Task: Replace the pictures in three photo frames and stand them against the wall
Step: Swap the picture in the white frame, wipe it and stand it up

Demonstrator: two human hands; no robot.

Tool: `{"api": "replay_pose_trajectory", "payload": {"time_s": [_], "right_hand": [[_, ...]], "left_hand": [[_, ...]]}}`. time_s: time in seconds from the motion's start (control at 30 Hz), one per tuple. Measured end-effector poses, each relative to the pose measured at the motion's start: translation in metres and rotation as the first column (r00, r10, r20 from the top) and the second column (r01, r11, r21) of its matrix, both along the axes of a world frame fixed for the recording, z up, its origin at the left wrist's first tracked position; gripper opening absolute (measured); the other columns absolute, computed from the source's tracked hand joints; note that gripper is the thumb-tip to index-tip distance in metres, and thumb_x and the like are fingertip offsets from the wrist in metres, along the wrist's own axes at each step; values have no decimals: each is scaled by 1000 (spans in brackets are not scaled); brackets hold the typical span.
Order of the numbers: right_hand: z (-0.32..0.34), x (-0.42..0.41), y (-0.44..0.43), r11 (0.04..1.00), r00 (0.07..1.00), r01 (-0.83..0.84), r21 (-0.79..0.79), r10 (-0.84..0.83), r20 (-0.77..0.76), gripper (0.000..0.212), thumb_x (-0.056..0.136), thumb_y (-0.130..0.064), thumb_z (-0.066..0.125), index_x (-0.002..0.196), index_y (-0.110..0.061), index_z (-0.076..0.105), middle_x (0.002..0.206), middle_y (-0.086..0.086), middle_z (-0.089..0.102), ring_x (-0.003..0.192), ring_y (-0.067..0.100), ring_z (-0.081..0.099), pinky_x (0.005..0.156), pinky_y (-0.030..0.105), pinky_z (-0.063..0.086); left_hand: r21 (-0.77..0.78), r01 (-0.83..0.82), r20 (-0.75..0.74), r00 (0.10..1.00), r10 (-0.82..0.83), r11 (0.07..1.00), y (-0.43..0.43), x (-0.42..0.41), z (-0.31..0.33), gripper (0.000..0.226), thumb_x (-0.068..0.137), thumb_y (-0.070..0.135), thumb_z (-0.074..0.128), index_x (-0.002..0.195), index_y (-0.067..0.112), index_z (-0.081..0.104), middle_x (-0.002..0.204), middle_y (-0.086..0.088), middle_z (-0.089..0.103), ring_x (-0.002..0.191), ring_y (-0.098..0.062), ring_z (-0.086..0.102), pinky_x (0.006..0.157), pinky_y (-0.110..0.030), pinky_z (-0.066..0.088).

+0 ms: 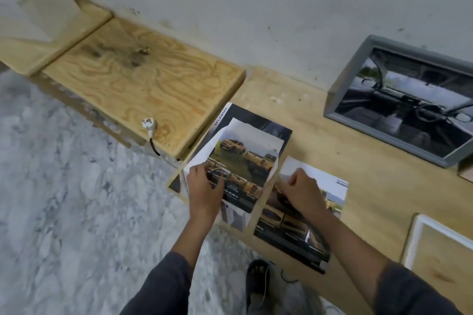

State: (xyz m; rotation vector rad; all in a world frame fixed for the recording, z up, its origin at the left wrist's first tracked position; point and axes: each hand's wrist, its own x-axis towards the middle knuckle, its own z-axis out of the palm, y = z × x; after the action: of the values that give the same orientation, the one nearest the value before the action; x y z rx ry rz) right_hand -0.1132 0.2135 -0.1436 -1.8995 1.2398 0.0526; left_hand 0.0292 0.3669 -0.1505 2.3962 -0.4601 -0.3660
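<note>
Head view: at seven o'clock, the left hand (204, 183), fingers curled, pinches a torn truck page (245, 161); at five, the right hand (299, 189) pinches a second page (302, 227). A grey photo frame (384, 136) leans against the wall (256, 7) at three. Uneven tugging could rip either picture.

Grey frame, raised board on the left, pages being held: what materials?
Grey frame: matte painted wood or plastic, cannot tell which. Board: likely bare plywood, swirling grain, dark stains. Pages: thin glossy printed paper, curling with ragged white edges.
</note>
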Motion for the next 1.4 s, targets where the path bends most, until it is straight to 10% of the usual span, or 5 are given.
{"api": "replay_pose_trajectory", "payload": {"time_s": [0.4,0.67,0.97,1.23,1.4], "right_hand": [[-13,-91,-18,863,880,474,173,-469,-70,41,69,-23,73,97,-7,48,91,12,62,83,27,60,55,28,44],[40,-94,-4,963,946,161,217,-213,244,22,87,-6,53,82,-27,60,81,-9,62,77,14,59,61,16,44],[134,-186,-22,789,937,-123,-603,293,192,53,84,2,41,135,-11,47,142,4,44,134,15,37,113,17,20],[59,-328,-1,764,921,-379,-521,256,-294,79,42,-19,92,116,-21,65,119,1,67,107,24,65,74,37,58],[10,-373,-14,861,868,-477,-177,430,-246,53,100,-31,36,148,-24,15,159,-1,7,146,20,5,117,41,20]], "left_hand": [[169,675,-47,734,-678,719,-34,-124,-44,83,75,59,10,148,20,10,158,-6,-5,142,-19,-17,112,-33,-16],[-242,433,-387,778,-495,868,-71,-136,12,24,97,29,43,118,21,51,125,-5,51,120,-22,47,95,-19,39],[-734,-180,-677,134,-723,654,-150,-175,129,72,82,63,44,130,11,51,127,-19,57,116,-36,54,105,-53,38],[-491,348,-581,552,-598,799,-151,-286,46,20,90,17,58,108,13,64,101,-9,70,81,-19,68,72,-33,58],[-306,462,-405,728,-553,832,-157,-337,-2,41,87,15,63,125,8,51,123,-11,60,99,-19,59,82,-32,50]]}}
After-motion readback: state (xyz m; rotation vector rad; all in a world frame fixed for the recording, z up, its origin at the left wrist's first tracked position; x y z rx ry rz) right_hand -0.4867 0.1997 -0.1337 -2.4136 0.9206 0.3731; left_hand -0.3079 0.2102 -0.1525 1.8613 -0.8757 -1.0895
